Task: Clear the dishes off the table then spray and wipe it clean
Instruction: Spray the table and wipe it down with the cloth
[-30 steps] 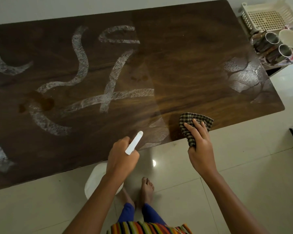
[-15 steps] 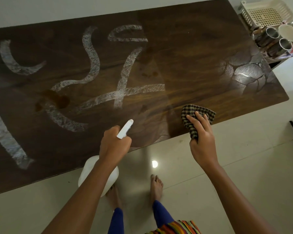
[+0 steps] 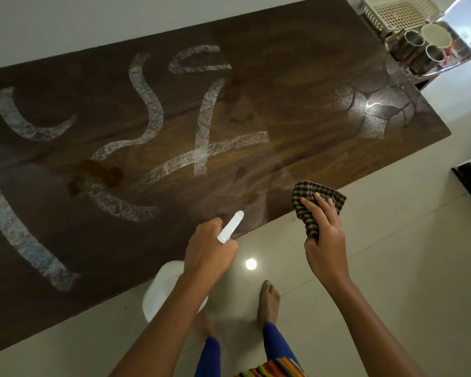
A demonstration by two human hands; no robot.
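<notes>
A dark wooden table fills the upper view, marked with broad white streaks and a brown stain. My left hand grips a white spray bottle at the table's near edge, its nozzle pointing over the wood and its body hanging below my forearm. My right hand holds a checked cloth bunched at the near edge, just right of the bottle. No dishes stand on the table.
Past the table's right end, a tray carries steel cups and a white mug, beside a cream plastic basket. Pale tiled floor lies below, with my bare feet near the table.
My view has drifted, so the table sits further right in frame. My left hand with the bottle has stayed at the near edge; my right hand keeps the cloth at the edge.
</notes>
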